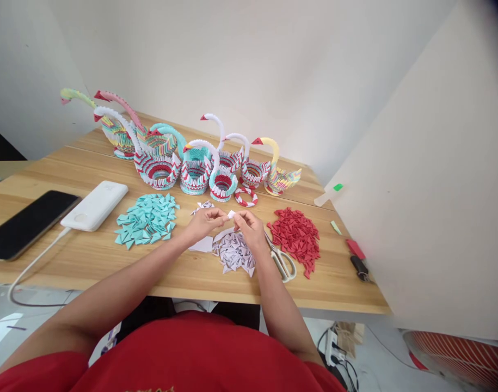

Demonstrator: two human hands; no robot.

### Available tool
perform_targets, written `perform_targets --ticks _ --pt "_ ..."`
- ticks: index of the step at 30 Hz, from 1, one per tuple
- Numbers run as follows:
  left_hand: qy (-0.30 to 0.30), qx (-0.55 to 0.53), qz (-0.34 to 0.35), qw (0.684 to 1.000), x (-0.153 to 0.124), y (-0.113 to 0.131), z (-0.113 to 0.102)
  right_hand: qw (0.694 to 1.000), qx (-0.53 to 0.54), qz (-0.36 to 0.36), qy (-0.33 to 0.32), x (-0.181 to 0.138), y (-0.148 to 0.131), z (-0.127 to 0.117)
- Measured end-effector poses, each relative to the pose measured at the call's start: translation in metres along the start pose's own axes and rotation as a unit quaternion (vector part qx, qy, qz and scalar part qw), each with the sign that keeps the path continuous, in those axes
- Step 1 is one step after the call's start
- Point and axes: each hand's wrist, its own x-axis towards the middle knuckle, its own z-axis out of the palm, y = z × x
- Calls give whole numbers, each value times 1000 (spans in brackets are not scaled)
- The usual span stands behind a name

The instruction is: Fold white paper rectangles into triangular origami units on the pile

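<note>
Between my left hand point(208, 222) and my right hand point(250, 227) is a small piece of white paper point(231, 214), pinched by the fingertips of both. Below them lies a heap of white folded paper triangles point(236, 251), partly behind my right wrist. A flat white paper sheet point(202, 244) rests just left of that heap. Scissors point(283, 261) with pale handles lie by my right forearm, their blades partly hidden. Just past my left hand is a small cluster of white folded pieces point(202, 207). A red and white paper ring point(246, 197) sits beyond my fingers.
Turquoise paper triangles point(146, 219) are heaped at left, red ones point(296, 238) at right. Several folded-paper swans point(157, 169) stand along the back. A white power bank point(96, 206) with a cable and a black phone point(30, 223) lie at left. A panel point(428, 207) borders the right side.
</note>
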Motion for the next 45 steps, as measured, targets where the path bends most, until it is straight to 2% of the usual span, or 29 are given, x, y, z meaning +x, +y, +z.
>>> perform_targets --ticks 7,15,24,29,32,36,39,45 --pt "-5 49 21 999 -2 3 4 997 -68 -22 11 -2 2 2" --pt "-1 -8 9 1000 -2 -2 2 1000 -2 -7 26 -2 -1 4" --pt "4 15 -2 1000 -2 1 3 997 -57 -29 43 -3 1 4" --pt "5 -16 -10 1000 -1 -4 4 983 -137 -106 65 -6 2 6" --pt "-2 -53 -16 998 -1 -6 5 961 -192 -177 85 -8 2 8" --pt "-13 -109 -23 994 -1 -5 4 933 -247 -253 70 -9 5 8" --pt "-25 -163 -22 986 -1 -4 2 918 -270 -284 54 -8 9 7" --pt "-32 -187 -19 982 0 -4 1 896 -308 -316 53 -5 11 4"
